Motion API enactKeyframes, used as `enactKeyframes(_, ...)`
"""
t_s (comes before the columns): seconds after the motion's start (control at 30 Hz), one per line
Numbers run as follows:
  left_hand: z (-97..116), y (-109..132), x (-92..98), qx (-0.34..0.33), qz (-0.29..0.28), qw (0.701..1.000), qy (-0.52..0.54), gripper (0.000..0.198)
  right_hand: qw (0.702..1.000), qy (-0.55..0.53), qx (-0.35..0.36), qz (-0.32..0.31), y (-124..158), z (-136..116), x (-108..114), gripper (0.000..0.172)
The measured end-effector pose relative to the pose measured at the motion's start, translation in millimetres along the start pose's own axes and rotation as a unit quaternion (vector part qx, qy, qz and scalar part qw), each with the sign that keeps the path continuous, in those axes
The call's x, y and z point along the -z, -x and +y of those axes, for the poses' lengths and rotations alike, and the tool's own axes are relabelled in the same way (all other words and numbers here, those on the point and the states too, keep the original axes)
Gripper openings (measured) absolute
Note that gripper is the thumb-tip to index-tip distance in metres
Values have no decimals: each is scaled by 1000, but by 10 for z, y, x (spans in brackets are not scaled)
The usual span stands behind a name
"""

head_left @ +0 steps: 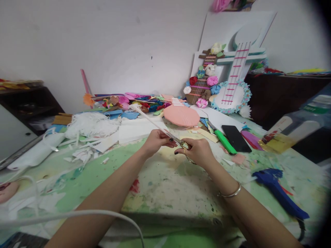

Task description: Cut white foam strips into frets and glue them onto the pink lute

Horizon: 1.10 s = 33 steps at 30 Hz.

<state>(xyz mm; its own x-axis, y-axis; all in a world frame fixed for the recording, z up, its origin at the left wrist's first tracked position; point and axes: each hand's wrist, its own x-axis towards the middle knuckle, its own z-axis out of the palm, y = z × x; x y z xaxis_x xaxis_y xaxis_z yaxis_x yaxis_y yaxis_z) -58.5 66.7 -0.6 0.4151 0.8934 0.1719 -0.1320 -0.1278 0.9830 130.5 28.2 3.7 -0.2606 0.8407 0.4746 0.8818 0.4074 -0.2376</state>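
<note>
My left hand (pixel 157 139) pinches a long narrow white strip (pixel 147 117) that runs up and away to the left over the paint-stained table (pixel 165 186). My right hand (pixel 197 151) is closed round the handles of small scissors (pixel 181 142), whose blades meet the strip just beside my left fingertips. A ring shows on a right finger and a metal bangle (pixel 230 193) on the right wrist. Both hands hover a little above the table near its middle.
A blue glue gun (pixel 278 187) lies at right. A green-handled cutter (pixel 222 140) and a black phone (pixel 236 137) sit behind my right hand. White paper scraps (pixel 90 132), a pink foam guitar shape (pixel 181 115) and decorated craft guitars (pixel 230 82) crowd the back. A white cable (pixel 77 215) crosses the near edge.
</note>
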Motion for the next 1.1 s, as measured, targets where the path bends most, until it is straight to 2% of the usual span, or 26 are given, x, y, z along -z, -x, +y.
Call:
enactKeyframes(0.4,41,10,-54,8,-14,1000,5,26,1000,30,-2,-7,5,-25,23,54)
enactKeyframes(0.63,17,4,-36,1,-11,1000,7,18,999,35,2,-23,8,-43,52,54)
enactKeyframes(0.9,44,18,-96,13,-37,999,1,18,999,37,26,2,13,5,-19,61)
enactKeyframes(1.1,30,18,-115,13,-40,999,-5,14,999,40,34,1,12,-1,-31,58)
